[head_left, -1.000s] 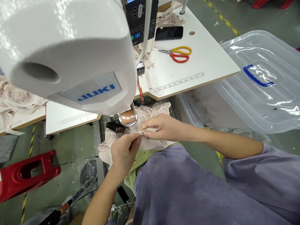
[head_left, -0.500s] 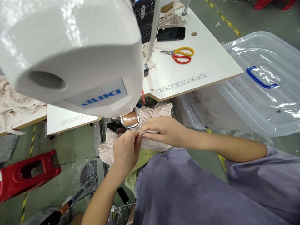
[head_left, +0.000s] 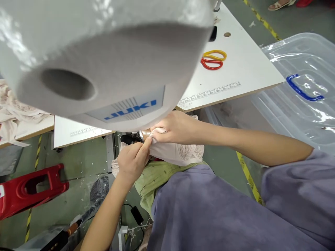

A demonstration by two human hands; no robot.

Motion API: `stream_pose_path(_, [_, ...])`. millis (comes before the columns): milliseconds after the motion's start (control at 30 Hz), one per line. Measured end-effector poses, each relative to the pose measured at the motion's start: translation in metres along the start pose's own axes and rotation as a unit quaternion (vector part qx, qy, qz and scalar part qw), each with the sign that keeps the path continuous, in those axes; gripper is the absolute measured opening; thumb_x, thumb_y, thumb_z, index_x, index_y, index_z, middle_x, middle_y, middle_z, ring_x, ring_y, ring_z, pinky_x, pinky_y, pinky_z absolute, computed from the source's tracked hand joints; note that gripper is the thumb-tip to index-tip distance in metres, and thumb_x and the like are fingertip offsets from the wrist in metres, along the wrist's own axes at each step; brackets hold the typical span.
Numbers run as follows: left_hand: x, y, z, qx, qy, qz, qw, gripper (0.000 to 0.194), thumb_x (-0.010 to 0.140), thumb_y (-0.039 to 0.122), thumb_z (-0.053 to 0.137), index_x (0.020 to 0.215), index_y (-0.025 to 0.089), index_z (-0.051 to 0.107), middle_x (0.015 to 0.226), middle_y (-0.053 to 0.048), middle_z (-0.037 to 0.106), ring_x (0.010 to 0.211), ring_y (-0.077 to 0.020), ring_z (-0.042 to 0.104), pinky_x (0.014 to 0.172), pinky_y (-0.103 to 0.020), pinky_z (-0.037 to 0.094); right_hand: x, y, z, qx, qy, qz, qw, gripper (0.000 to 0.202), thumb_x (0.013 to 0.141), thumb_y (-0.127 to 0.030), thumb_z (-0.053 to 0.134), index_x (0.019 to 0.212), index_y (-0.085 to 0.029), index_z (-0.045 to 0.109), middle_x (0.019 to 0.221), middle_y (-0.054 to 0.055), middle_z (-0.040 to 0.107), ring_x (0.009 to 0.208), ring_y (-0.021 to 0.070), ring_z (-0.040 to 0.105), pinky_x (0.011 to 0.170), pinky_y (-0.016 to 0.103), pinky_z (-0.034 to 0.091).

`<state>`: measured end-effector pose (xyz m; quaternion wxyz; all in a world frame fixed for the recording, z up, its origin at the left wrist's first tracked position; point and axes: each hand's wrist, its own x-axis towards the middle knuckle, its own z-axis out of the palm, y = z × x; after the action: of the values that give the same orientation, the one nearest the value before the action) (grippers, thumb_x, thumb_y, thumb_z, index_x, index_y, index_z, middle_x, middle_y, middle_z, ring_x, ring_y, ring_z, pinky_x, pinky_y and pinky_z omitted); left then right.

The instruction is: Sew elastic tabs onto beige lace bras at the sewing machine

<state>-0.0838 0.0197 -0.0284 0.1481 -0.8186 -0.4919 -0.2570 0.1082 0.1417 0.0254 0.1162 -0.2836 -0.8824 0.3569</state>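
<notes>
A pale pink lace garment (head_left: pixel 170 152) hangs below the head of a white JUKI sewing machine (head_left: pixel 117 69). My left hand (head_left: pixel 133 158) pinches the garment's edge between thumb and fingers. Close beside it, my right hand (head_left: pixel 176 128) grips a folded bit of the same edge, so the fingertips of both hands almost meet. The machine head hides the needle area and part of the garment. Under the cloth, green fabric (head_left: pixel 154 176) lies over my lap.
Scissors with yellow and red handles (head_left: pixel 213 60) lie on the white table (head_left: pixel 251 62), partly behind the machine head. A clear plastic bin (head_left: pixel 309 115) stands at right. More lace pieces (head_left: pixel 18 104) are piled at left, above a red stool (head_left: pixel 34 190).
Both hands have moved up toward the machine with the garment edge, the right one now partly close under the head. My view has leaned nearer, and the machine covers the control panel.
</notes>
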Motion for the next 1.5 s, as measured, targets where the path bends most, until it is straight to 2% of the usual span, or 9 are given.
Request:
stream_pose_path(133, [0.005,0.001,-0.003,0.054,-0.03,0.012,0.998,0.036,0.091,0.007,0.053,0.124,0.017,0.066,0.056,0.005,0.051,0.05,-0.013,0.045,0.049,-0.03,0.025,-0.008,0.004,0.008,-0.028,0.022,-0.009,0.999,0.019,0.088,-0.022,0.055,0.071,-0.019,0.063,0.072,0.002,0.057,0.066,0.0143,0.047,0.062,0.03,0.032])
stream_pose_path(267, [0.013,0.012,-0.009,0.098,-0.095,-0.039,0.99,0.034,0.091,0.009,0.048,0.116,0.018,0.07,0.054,0.004,0.048,0.046,-0.0136,0.041,0.046,-0.032,0.014,-0.024,0.019,0.035,-0.104,0.197,-0.081,0.972,0.022,0.095,-0.032,0.057,0.111,-0.024,0.07,0.12,0.01,0.061,0.106,0.0261,0.055,0.089,0.04,0.042])
stream_pose_path(367, [0.015,0.005,-0.012,0.075,-0.107,-0.038,0.991,0.033,0.092,0.008,0.047,0.115,0.017,0.069,0.055,0.004,0.049,0.047,-0.0129,0.041,0.045,-0.032,0.015,-0.032,0.025,0.052,-0.146,0.301,-0.117,0.935,0.019,0.093,-0.027,0.061,0.108,-0.029,0.073,0.113,0.007,0.061,0.108,0.0244,0.054,0.095,0.042,0.041])
stream_pose_path(433, [0.015,-0.008,-0.013,0.049,-0.096,0.016,0.994,0.036,0.092,0.007,0.046,0.119,0.018,0.067,0.055,0.005,0.048,0.048,-0.0126,0.041,0.046,-0.032,0.017,-0.032,0.024,0.057,-0.149,0.327,-0.108,0.927,0.017,0.092,-0.025,0.062,0.1,-0.03,0.076,0.1,0.004,0.062,0.098,0.0213,0.056,0.093,0.04,0.042])
stream_pose_path(600, [0.013,-0.033,-0.012,0.034,-0.112,0.128,0.985,0.046,0.091,0.001,0.041,0.125,0.022,0.064,0.055,0.005,0.045,0.049,-0.0123,0.042,0.048,-0.032,0.019,-0.032,0.021,0.059,-0.063,0.267,-0.064,0.96,0.019,0.096,-0.027,0.056,0.103,-0.025,0.074,0.088,0.003,0.065,0.084,0.0166,0.06,0.075,0.031,0.046])
stream_pose_path(800, [0.016,-0.007,-0.012,0.086,-0.135,0.038,0.986,0.039,0.088,0.005,0.049,0.12,0.02,0.065,0.053,0.004,0.046,0.048,-0.013,0.045,0.047,-0.033,0.014,-0.045,0.027,0.077,0.133,0.241,0.05,0.96,0.049,0.093,-0.038,0.062,0.137,-0.024,0.046,0.12,0.009,0.06,0.071,0.0125,0.06,0.062,0.029,0.051])
stream_pose_path(967, [0.025,0.02,-0.013,0.133,-0.139,-0.018,0.981,0.035,0.09,0.007,0.049,0.123,0.013,0.06,0.056,0.004,0.051,0.047,-0.0139,0.045,0.045,-0.032,0.021,-0.036,0.03,0.059,0.049,0.237,0.013,0.97,0.034,0.092,-0.026,0.058,0.125,-0.025,0.063,0.115,0.011,0.062,0.105,0.0269,0.061,0.077,0.037,0.056])
stream_pose_path(1233, [0.042,0.029,-0.008,0.142,-0.085,-0.065,0.984,0.014,0.091,0.017,0.058,0.103,0.018,0.065,0.05,0.004,0.043,0.042,-0.0134,0.038,0.041,-0.03,0.02,-0.005,0.042,0.034,0.108,0.193,-0.008,0.975,0.032,0.086,-0.022,0.057,0.114,-0.024,0.072,0.109,0.006,0.068,0.099,0.0239,0.064,0.082,0.036,0.057])
stream_pose_path(1500, [0.037,0.028,-0.004,0.1,-0.089,-0.11,0.985,0.027,0.089,0.014,0.053,0.113,0.022,0.064,0.047,0.003,0.042,0.037,-0.0131,0.033,0.04,-0.031,0.015,0.008,0.036,0.016,0.11,0.169,-0.015,0.979,0.029,0.082,-0.017,0.058,0.104,-0.026,0.076,0.111,0.007,0.07,0.11,0.0275,0.065,0.088,0.04,0.059])
